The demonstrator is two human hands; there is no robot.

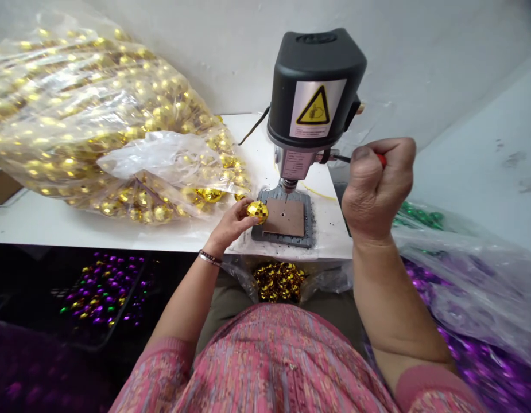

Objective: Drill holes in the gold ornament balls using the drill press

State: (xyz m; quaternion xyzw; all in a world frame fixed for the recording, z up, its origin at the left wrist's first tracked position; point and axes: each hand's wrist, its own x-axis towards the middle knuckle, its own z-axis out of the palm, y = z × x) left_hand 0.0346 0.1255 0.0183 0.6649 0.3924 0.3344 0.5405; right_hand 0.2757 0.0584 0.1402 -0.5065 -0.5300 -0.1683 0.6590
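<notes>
We see a ball [257, 211] with a glossy, mirrored gold skin of small facets. The drill's housing [313, 69] is matt black plastic, and its label [317, 108] has a shiny silver face. Below it, the chuck [288, 184] is bright metal, while the grey base plate [307, 225] looks rough and gritty. The pad [285, 218] on that plate is matt brown, and we cannot tell whether it is card or wood. The grip [380, 160] is smooth red plastic, the bag [93, 115] is thin, clear, shiny plastic, the table [248, 143] is smooth and white, and the top [265, 367] is matt knitted cloth.
</notes>
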